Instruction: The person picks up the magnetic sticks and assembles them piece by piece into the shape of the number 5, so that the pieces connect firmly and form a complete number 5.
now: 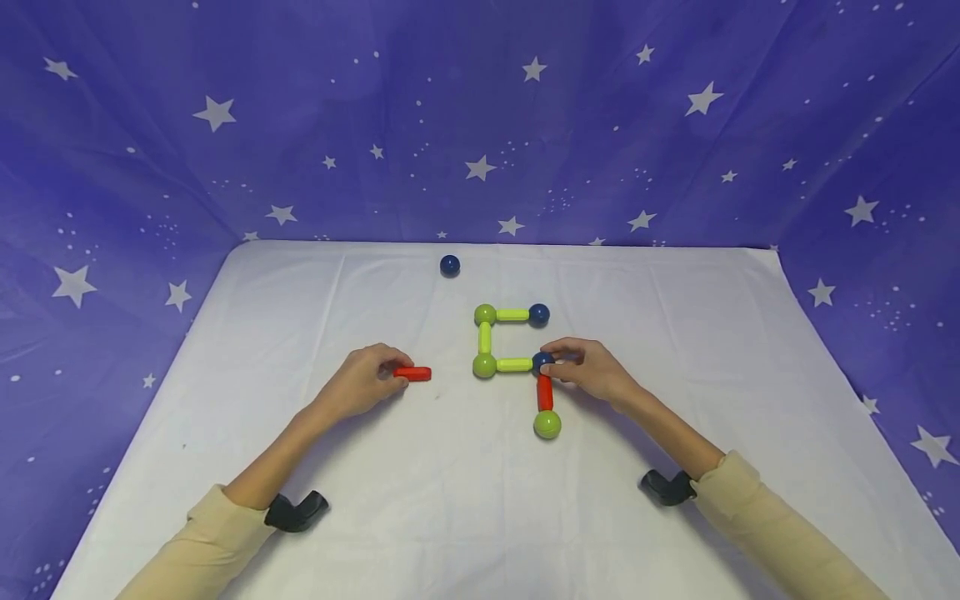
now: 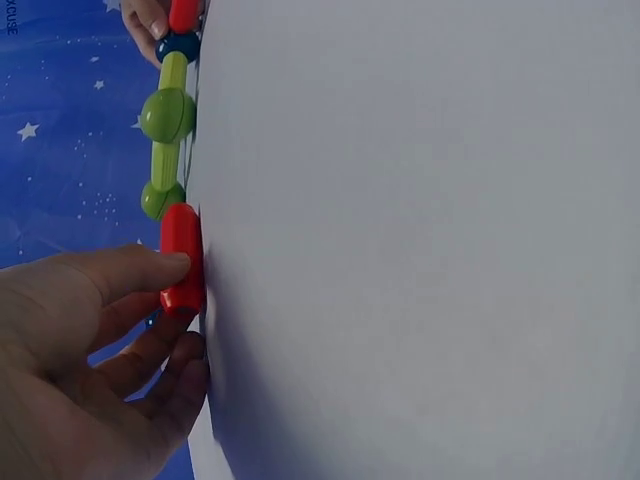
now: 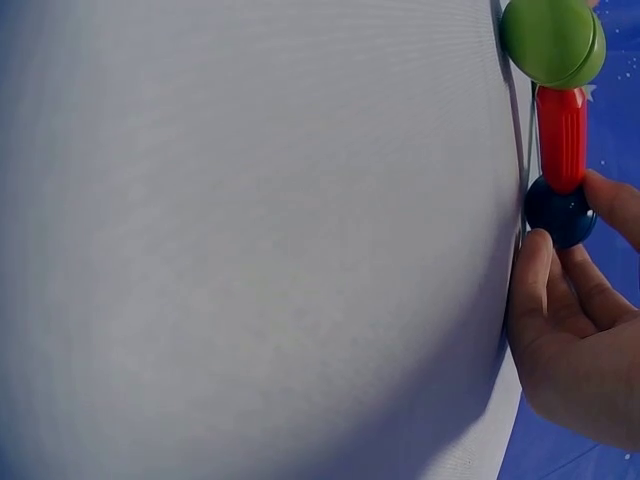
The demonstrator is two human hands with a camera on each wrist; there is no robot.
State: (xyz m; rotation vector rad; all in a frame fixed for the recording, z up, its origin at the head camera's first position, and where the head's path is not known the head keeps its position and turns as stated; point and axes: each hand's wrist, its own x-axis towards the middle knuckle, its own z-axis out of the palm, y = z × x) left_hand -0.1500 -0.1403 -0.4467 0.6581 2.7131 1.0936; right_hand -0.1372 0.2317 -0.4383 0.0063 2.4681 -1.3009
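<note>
In the head view my left hand (image 1: 369, 379) pinches a red rod (image 1: 417, 374) by its left end, low over the white cloth. The left wrist view shows the thumb laid on that rod (image 2: 182, 258). My right hand (image 1: 592, 369) pinches a dark blue ball (image 1: 542, 362) at a corner of a joined shape. From that ball a second red rod (image 1: 545, 393) runs toward me to a green ball (image 1: 547, 425). A yellow-green rod (image 1: 514, 365) links it leftward to another green ball (image 1: 484, 366). Further rods lead up and across to a far blue ball (image 1: 539, 314).
A loose dark blue ball (image 1: 450, 266) lies near the back edge of the white table (image 1: 420, 517). A purple star-patterned cloth (image 1: 420, 100) hangs behind and at both sides. Black wrist mounts (image 1: 298, 511) sit under both sleeves.
</note>
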